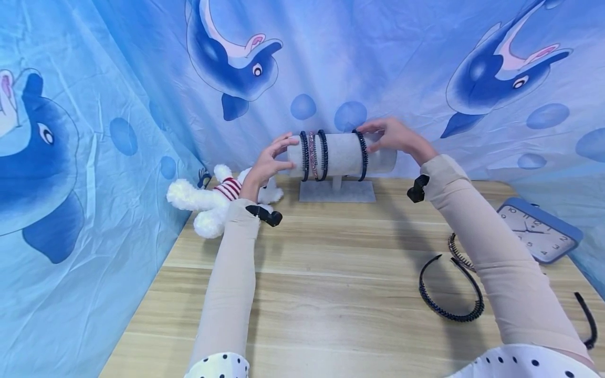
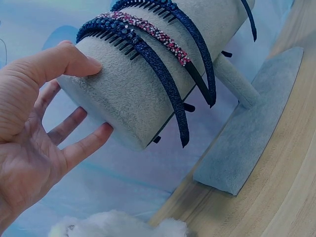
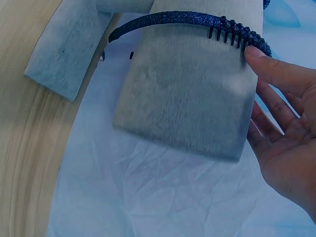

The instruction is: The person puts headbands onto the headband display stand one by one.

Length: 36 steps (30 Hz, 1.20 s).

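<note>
A grey plush roll-shaped headband stand (image 1: pixel 341 157) is raised on a post above a flat base (image 1: pixel 336 193). My left hand (image 1: pixel 266 167) grips the roll's left end, its thumb on the surface and its other fingers around the end face. Near it, a dark beaded headband (image 2: pixel 165 86), a pink glittery headband (image 2: pixel 170 43) and another dark headband (image 2: pixel 198 42) sit side by side. Toward the roll's right end, my right hand (image 1: pixel 399 135) holds a dark beaded headband (image 3: pixel 185 18), thumb at its comb teeth; the fingers behind the roll are partly hidden.
A white plush toy (image 1: pixel 210 202) lies at the left behind my forearm. To the right on the wooden table (image 1: pixel 326 273) are a black headband (image 1: pixel 454 316), a partly covered headband (image 1: pixel 458 254), another black band (image 1: pixel 588 320) and a blue clock (image 1: pixel 539 228). A dolphin-printed curtain (image 1: pixel 368 63) hangs behind.
</note>
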Each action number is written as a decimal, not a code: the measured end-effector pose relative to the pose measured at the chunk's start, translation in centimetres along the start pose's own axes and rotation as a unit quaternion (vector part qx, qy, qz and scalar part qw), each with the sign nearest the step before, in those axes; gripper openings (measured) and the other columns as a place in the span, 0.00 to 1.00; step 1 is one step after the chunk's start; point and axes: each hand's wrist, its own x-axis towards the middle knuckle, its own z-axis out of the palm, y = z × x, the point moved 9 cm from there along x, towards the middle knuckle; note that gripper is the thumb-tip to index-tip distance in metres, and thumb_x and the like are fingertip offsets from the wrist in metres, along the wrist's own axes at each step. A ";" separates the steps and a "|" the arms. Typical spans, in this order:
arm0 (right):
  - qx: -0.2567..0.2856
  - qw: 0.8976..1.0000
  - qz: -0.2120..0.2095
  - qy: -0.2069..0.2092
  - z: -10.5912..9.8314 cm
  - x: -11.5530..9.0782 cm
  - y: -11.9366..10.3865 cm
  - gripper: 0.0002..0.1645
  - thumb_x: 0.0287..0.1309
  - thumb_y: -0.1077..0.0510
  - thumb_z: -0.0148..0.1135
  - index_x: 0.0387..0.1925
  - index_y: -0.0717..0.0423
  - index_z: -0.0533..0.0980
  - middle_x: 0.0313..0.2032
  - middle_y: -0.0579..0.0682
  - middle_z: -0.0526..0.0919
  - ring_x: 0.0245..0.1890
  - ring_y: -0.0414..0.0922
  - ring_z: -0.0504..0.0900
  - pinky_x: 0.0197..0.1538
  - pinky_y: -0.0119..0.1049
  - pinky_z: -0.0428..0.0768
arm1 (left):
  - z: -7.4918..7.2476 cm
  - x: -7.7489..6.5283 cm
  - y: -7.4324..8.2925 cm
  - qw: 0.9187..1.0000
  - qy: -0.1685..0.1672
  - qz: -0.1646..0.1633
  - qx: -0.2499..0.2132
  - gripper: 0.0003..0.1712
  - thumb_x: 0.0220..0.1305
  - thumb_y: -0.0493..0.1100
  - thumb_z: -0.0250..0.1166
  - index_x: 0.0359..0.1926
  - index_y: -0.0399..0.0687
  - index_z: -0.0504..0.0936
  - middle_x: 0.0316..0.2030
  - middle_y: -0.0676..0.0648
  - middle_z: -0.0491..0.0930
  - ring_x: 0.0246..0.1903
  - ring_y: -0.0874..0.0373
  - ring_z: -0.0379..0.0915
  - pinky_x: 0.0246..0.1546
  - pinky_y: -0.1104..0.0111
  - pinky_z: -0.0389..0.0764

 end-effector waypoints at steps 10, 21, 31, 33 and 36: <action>-0.002 1.000 -0.004 -0.004 1.2 1.0 -0.8 0.40 0.57 0.65 0.72 0.71 0.53 0.71 0.71 0.59 0.72 0.72 0.59 0.66 0.75 0.55 0.65 | 0.3 -0.7 1.3 1.000 -0.002 0.006 0.006 0.36 0.59 0.25 0.67 0.69 0.38 0.72 0.81 0.49 0.52 0.77 0.43 0.52 0.72 0.47 0.68; 0.009 1.000 -0.011 0.006 2.6 1.7 -2.4 0.39 0.54 0.65 0.74 0.69 0.52 0.73 0.70 0.57 0.73 0.71 0.57 0.67 0.75 0.54 0.66 | 0.3 -0.9 1.3 1.000 0.001 0.003 0.005 0.36 0.58 0.25 0.68 0.69 0.37 0.73 0.81 0.49 0.52 0.77 0.43 0.52 0.74 0.47 0.65; 0.026 0.999 -0.016 0.011 3.7 2.3 -3.4 0.41 0.54 0.66 0.74 0.70 0.52 0.72 0.72 0.55 0.71 0.73 0.55 0.65 0.78 0.53 0.62 | 0.1 -0.5 0.5 1.000 0.004 0.006 0.006 0.36 0.58 0.26 0.68 0.69 0.41 0.74 0.80 0.53 0.53 0.77 0.44 0.52 0.74 0.46 0.65; 0.030 0.999 -0.019 0.014 3.9 2.3 -3.7 0.41 0.54 0.66 0.74 0.70 0.52 0.72 0.72 0.55 0.71 0.74 0.54 0.65 0.78 0.53 0.61 | 0.3 -0.9 1.1 1.000 0.000 0.003 0.002 0.36 0.58 0.25 0.67 0.69 0.38 0.73 0.81 0.50 0.52 0.77 0.41 0.51 0.74 0.44 0.64; 0.035 0.999 -0.026 0.018 4.2 2.4 -4.2 0.41 0.53 0.67 0.74 0.69 0.53 0.72 0.72 0.55 0.72 0.74 0.54 0.65 0.79 0.52 0.60 | 0.4 -0.9 1.2 1.000 -0.003 0.005 0.001 0.36 0.58 0.24 0.66 0.69 0.37 0.72 0.81 0.48 0.51 0.78 0.38 0.49 0.74 0.43 0.63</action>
